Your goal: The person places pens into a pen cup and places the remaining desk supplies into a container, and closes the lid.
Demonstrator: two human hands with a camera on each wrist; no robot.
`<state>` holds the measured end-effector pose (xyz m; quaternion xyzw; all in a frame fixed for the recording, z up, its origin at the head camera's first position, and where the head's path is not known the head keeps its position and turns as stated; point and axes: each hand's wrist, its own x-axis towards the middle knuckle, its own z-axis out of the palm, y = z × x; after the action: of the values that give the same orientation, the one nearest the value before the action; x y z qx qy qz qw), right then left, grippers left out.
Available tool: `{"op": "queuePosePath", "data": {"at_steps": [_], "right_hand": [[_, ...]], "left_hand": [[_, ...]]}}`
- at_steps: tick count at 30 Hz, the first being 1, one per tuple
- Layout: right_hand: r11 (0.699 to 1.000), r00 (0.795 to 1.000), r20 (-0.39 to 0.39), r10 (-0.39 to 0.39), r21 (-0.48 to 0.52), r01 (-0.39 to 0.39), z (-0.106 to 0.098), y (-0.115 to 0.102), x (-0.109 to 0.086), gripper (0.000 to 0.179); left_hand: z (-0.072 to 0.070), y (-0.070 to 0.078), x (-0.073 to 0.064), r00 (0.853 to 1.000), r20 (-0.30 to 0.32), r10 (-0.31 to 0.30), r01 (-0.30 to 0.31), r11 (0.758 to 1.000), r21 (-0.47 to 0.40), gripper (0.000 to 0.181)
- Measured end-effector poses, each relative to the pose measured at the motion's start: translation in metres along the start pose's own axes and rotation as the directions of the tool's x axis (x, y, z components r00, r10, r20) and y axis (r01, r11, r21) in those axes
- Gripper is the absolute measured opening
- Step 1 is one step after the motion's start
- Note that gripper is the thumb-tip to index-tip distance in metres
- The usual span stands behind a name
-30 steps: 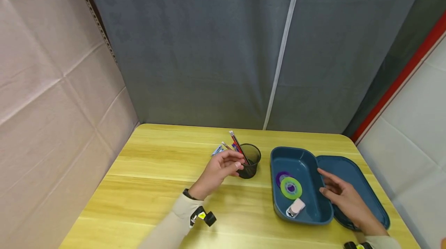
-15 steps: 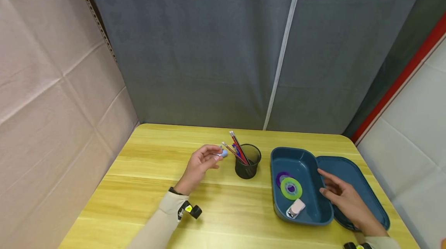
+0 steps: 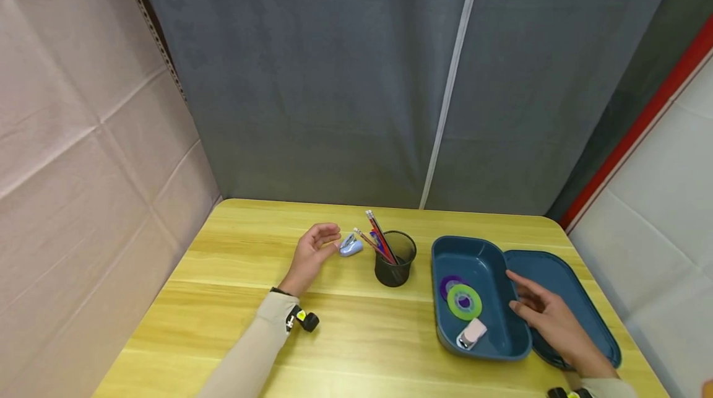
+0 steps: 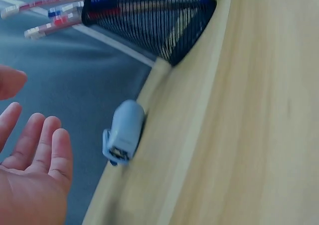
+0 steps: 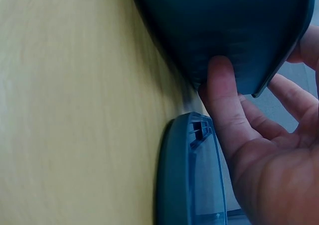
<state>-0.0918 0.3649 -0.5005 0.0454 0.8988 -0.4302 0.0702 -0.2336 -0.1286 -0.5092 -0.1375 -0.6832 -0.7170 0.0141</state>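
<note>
A light blue mini stapler [image 3: 351, 246] lies on the table left of the black mesh pen cup [image 3: 392, 271]. My left hand [image 3: 313, 254] is just left of the stapler, palm facing it, fingers loosely extended around nothing. In the left wrist view the same stapler [image 4: 124, 130] sits a short way past the fingertips. My right hand [image 3: 548, 316] holds the right wall of the blue box [image 3: 504, 348]. Its thumb is at the rim, and a finger [image 5: 222, 78] presses the outer side in the right wrist view.
Inside the box lie a green tape roll [image 3: 464, 302], a purple roll [image 3: 448, 284] and a small pink-and-white item [image 3: 471, 333]. The blue lid [image 3: 579, 293] lies right of the box, beneath my right hand. Several pencils [image 3: 379, 234] lean in the cup. A grey curtain [image 3: 334, 76] stands behind the table.
My left hand has moved left, away from the pen cup to the stapler's left side, uncovering cup and stapler. My right hand has stayed at the box wall.
</note>
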Motion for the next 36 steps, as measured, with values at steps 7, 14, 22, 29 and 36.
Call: {"op": "queuePosePath", "data": {"at_steps": [7,14,22,29,36], "right_hand": [[1.0,1.0,-0.004,0.017,-0.001,-0.017,0.0,-0.002,-0.001,0.07],[0.999,1.0,-0.004,0.03,0.013,-0.03,0.001,-0.001,-0.001,0.07],[1.0,1.0,-0.011,0.013,0.023,-0.013,0.001,-0.002,-0.001,0.07],[1.0,1.0,-0.014,0.003,0.018,-0.003,0.001,-0.001,-0.001,0.069],[1.0,1.0,-0.011,0.009,0.016,-0.009,0.001,0.0,-0.001,0.07]], "left_hand": [[-0.007,-0.015,0.016,0.998,0.024,-0.061,0.061,0.998,0.0,0.054],[-0.005,-0.028,0.025,0.99,0.059,-0.127,0.126,0.992,0.019,0.063],[0.004,-0.035,0.028,0.982,0.085,-0.168,0.161,0.983,0.085,0.067],[0.008,-0.036,0.028,0.979,0.079,-0.188,0.178,0.976,0.122,0.07],[0.01,-0.034,0.024,0.973,0.062,-0.22,0.197,0.945,0.262,0.073]]}}
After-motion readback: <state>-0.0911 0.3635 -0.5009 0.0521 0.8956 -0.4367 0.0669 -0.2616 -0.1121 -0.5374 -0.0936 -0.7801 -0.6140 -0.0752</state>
